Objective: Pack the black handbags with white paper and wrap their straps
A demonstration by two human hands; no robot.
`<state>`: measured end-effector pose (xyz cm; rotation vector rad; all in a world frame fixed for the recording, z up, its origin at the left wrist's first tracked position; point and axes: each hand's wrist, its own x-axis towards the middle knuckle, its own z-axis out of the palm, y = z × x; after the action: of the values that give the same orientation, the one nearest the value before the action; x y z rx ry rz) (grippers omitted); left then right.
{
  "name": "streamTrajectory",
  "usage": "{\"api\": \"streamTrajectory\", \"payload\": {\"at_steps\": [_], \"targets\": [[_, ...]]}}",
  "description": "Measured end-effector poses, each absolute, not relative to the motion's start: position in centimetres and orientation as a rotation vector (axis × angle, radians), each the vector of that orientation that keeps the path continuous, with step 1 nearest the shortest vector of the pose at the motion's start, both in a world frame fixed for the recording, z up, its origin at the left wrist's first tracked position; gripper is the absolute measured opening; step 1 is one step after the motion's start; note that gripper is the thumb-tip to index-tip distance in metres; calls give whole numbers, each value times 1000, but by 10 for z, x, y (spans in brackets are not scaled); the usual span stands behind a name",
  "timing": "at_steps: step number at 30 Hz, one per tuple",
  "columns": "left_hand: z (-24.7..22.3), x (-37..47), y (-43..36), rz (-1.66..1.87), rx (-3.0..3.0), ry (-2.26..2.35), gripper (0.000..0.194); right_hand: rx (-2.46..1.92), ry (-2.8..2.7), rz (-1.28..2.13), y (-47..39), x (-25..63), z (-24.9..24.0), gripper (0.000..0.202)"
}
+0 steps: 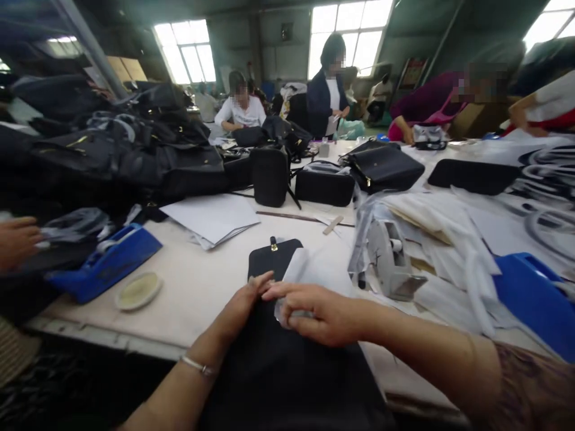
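A black bag (291, 383) lies at the table's front edge, its flap with a small gold clasp (274, 244) pointing away from me. My left hand (245, 302) rests on the bag's left side, its fingers near the base of the flap; what they grip, if anything, is hidden. My right hand (314, 311) is over the bag with curled fingers round a crumpled, clear-looking piece of wrap, the index fingertip close to my left fingers. White paper (314, 269) lies beside the flap, behind my right hand.
Blue tape dispensers (108, 263) stand left and right (539, 299), a grey one (390, 257) at centre right. A round dish (138, 290) sits front left, white sheets (215, 218) behind it. Black bags (135, 155) are heaped back left. Another person's hand (18, 242) is at the left edge.
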<state>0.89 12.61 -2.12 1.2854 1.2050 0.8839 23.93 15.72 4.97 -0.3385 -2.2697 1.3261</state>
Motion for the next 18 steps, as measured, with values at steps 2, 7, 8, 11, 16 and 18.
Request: {"api": "streamTrajectory", "payload": {"at_steps": [2,7,8,11,16,18], "targets": [[-19,7,129,887,1154,1149,78,-261,-2364,1300,138,223,44,24],[-22,5,133,947,1064,1205,77,-213,-2485,1182,122,205,40,23],[-23,5,133,974,1033,1201,79,-216,-2493,1177,121,204,40,22],[-25,5,133,1049,902,1112,81,-260,-2490,1170,120,202,41,17],[-25,4,131,1196,824,984,31,-587,-2360,797,124,207,31,23],[-24,3,131,1226,766,960,28,-734,-2316,715,125,210,22,22]]}}
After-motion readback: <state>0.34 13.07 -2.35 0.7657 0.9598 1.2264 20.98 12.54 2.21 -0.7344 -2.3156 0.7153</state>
